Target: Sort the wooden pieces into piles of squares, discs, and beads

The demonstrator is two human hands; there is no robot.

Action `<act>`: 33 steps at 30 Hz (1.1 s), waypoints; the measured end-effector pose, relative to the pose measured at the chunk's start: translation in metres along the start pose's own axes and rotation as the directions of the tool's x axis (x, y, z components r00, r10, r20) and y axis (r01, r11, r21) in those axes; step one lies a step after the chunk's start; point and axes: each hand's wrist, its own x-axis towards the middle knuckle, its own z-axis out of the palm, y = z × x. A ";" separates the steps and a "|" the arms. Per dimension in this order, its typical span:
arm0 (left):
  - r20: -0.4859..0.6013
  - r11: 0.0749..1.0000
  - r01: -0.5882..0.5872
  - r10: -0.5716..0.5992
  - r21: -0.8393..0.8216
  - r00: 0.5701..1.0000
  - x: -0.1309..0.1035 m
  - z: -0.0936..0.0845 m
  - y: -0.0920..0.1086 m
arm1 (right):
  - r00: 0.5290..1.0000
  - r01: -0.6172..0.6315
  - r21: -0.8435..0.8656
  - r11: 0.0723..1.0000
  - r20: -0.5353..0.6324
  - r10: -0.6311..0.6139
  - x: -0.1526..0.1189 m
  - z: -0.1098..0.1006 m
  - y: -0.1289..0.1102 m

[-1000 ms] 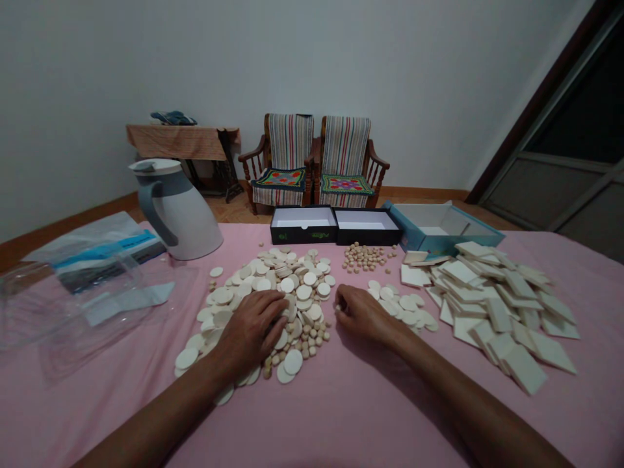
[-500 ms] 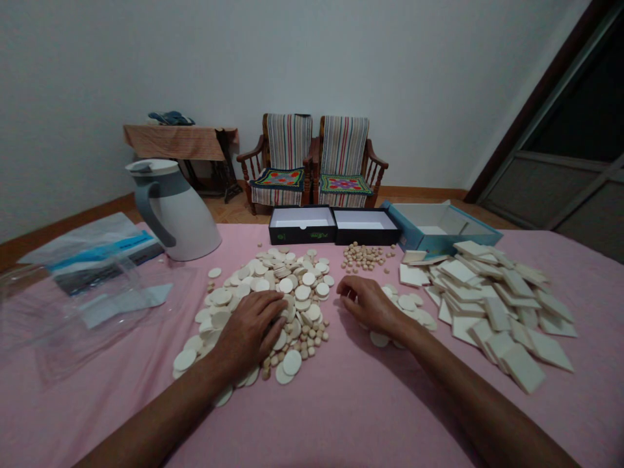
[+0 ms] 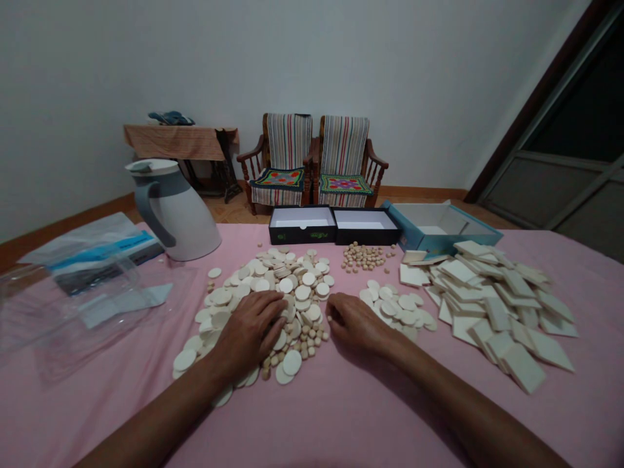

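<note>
A wide heap of pale round wooden discs [image 3: 302,294] lies in the middle, with small wooden beads [image 3: 306,344] showing along its lower right side. My left hand [image 3: 253,325] rests flat on the heap, fingers stretched over the discs. At the heap's right edge, my right hand [image 3: 353,323] has its fingers drawn together in a pinch, a small bead [image 3: 330,318] at their tips. Just beyond that hand lies a smaller group of discs [image 3: 394,304]. Farther back is a separate cluster of beads [image 3: 363,257].
Square wooden tiles [image 3: 502,299] are piled at the right. Two black boxes [image 3: 302,234] and a blue box [image 3: 429,244] stand along the back edge. A white-and-grey jug [image 3: 190,221] and clear plastic packaging [image 3: 112,292] occupy the left of the pink cloth [image 3: 312,422].
My right hand has moved left and toward me, from over the smaller disc group to the beads at the heap's edge, and its fingers have closed. My left hand stays put.
</note>
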 end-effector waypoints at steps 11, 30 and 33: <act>-0.010 1.000 0.003 -0.003 -0.017 1.000 -0.001 0.001 -0.001 | 0.928 -0.086 -0.092 0.992 -0.370 0.046 0.014 -0.035 0.034; -0.013 1.000 -0.009 0.009 0.002 1.000 -0.001 0.002 -0.001 | 0.970 -0.158 -0.104 0.982 0.170 0.174 0.001 -0.021 -0.005; -0.017 1.000 -0.013 0.013 0.001 1.000 -0.001 0.002 -0.002 | 0.974 -0.225 -0.148 0.963 -0.032 0.223 0.010 -0.037 0.024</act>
